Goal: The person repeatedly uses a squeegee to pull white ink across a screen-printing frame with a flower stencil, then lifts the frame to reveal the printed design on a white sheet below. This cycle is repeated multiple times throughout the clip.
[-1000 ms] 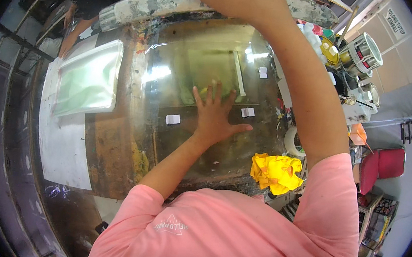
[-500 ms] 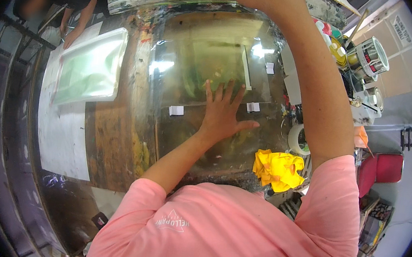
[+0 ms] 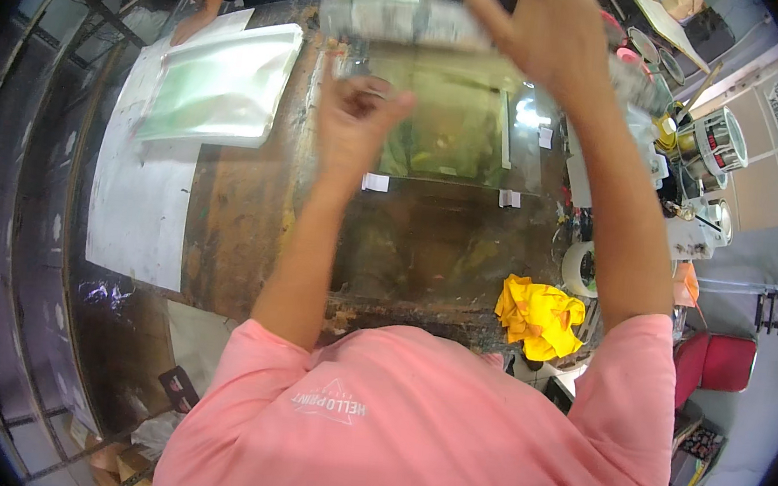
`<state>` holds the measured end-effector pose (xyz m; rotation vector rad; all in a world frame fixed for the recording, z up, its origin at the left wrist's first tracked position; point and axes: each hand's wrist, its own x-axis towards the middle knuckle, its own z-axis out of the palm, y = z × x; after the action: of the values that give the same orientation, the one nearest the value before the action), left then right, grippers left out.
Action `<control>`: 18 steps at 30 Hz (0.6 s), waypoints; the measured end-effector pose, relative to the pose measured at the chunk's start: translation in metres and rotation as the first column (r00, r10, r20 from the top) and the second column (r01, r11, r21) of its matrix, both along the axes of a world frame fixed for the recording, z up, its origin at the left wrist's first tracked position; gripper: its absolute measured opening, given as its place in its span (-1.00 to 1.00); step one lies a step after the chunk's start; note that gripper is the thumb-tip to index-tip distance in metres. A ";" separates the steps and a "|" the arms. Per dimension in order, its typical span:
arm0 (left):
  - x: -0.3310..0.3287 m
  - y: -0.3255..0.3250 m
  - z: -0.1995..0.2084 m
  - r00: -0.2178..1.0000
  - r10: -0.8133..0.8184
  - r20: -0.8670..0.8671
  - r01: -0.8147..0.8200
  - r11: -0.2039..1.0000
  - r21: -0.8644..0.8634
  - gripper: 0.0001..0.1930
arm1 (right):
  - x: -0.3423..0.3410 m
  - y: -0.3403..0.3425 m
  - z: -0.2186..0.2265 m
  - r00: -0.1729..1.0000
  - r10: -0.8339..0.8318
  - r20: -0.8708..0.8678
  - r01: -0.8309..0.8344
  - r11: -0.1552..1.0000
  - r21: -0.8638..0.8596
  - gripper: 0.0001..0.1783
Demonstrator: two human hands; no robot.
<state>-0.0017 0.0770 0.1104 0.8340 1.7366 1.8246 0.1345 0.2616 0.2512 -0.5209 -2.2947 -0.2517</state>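
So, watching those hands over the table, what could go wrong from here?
The yellow cloth lies crumpled at the near right edge of the table, so a bump might send it off. The left wrist appears close to a small white tab; brushing it could shift the tab, though I can't tell whether it's stuck down. The right forearm appears close to a tape roll, which could get knocked.

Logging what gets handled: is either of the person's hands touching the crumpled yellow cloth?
No, the left hand and right hand are both well away from the yellow cloth.
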 end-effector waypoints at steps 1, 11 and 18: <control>-0.010 -0.009 0.010 1.000 0.017 0.025 -0.021 0.989 0.149 -0.05 | 0.006 -0.011 -0.019 0.999 -0.021 0.040 0.020 1.000 0.018 -0.38; 0.011 -0.074 -0.089 0.611 -0.143 -0.778 -0.347 0.836 -0.426 0.03 | 0.068 -0.060 -0.149 0.788 0.367 0.495 0.027 0.782 -0.623 -0.54; 0.002 -0.076 -0.115 0.662 -0.163 -0.731 -0.275 0.855 -0.439 0.04 | 0.060 -0.058 -0.212 0.930 0.241 0.278 -0.122 0.915 -0.385 -0.57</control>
<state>-0.0001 0.0011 -0.0048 1.4175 2.6231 0.9200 0.1941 0.2034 0.0394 -0.4650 -2.7103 0.2038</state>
